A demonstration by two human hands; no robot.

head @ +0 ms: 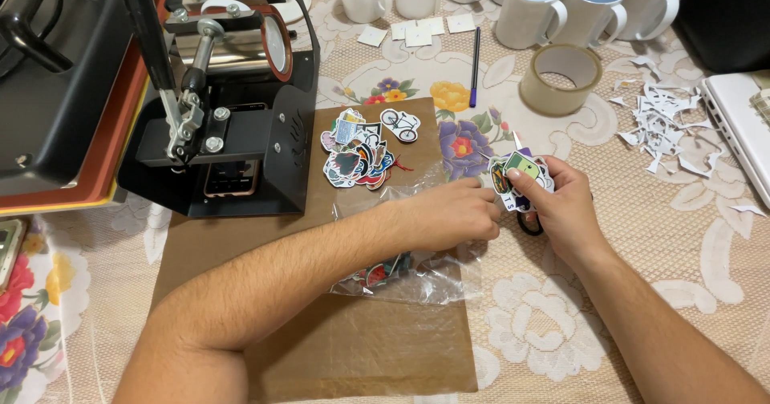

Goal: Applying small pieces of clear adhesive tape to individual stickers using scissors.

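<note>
1. Right of the frame's centre, our right hand (pixel 561 203) held a small fan of stickers (pixel 520 178), thumb on top and fingers curled beneath, closed firmly on the stack.
2. Our left hand (pixel 457 211) reached across from the lower left, its fingertips touching the left edge of that same stack; whether it pinched one sticker or only steadied them we could not tell.
3. We judged the sorting would go best with a light thumb, sliding one sticker off at a time so the fan did not spill.
4. A dark loop, likely a scissors handle (pixel 529 226), showed just under the right hand.
5. Beneath the left forearm lay a clear plastic bag (pixel 417 267) with more stickers inside, resting on a brown paper sheet (pixel 361 348).
6. Left of centre, a loose sticker pile (pixel 361 155) sat beside the black mug press (pixel 241 107).
7. Along the top edge stood white mugs (pixel 529 7), a tape roll (pixel 561 79) and a pen (pixel 475 63); paper scraps (pixel 662 127) lay at the upper right.
</note>
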